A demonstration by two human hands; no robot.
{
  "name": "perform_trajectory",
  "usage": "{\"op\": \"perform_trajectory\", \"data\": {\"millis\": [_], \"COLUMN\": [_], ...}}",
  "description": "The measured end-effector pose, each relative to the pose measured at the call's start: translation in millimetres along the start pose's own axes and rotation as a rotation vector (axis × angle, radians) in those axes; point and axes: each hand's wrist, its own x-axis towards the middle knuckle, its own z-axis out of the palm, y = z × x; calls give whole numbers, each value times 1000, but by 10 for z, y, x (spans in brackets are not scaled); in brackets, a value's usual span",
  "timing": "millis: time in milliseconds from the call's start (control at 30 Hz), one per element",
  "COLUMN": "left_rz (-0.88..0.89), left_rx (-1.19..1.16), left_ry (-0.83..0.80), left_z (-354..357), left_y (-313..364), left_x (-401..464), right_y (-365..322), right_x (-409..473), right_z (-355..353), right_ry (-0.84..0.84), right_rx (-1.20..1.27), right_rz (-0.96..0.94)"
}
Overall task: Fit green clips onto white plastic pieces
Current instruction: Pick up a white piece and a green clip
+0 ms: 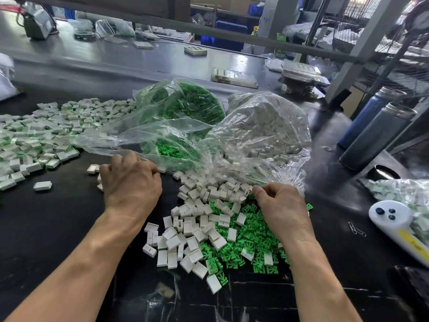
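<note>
**Hands at the mixed pile of clips and white pieces**

The green clips [250, 240] lie heaped on the dark table [58, 228] in front of the person, with loose white pieces [192, 231] spread over and beside them. The right hand [281, 205] rests on the clips, its grip closed with fingertips pinched together at the pile's far edge; what they pinch is too small to tell. The left hand [130, 182] is curled knuckles-up near a few stray white pieces; whether its grip holds anything is hidden. Behind stand 2 clear bags, a bag of clips [181, 105] and a bag of white pieces [267, 126]. Finished pieces [46, 131] cover the table to the left. 2 bottles [376, 133] stand right.
</note>
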Motion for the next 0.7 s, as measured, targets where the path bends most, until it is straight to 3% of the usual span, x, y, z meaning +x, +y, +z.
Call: {"op": "perform_trajectory", "data": {"millis": [367,700], "left_rz": [35,89], "left_rx": [47,-99], "left_ry": [-138,-160], "left_z": [89,82], "left_y": [24,149], "left_x": [-11,-111], "right_y": [24,-14], "right_x": [7,-11], "right_z": [28,51], "right_ry": [-9,-32], "right_rx": [27,24], "right_rz": [-6,-9]}}
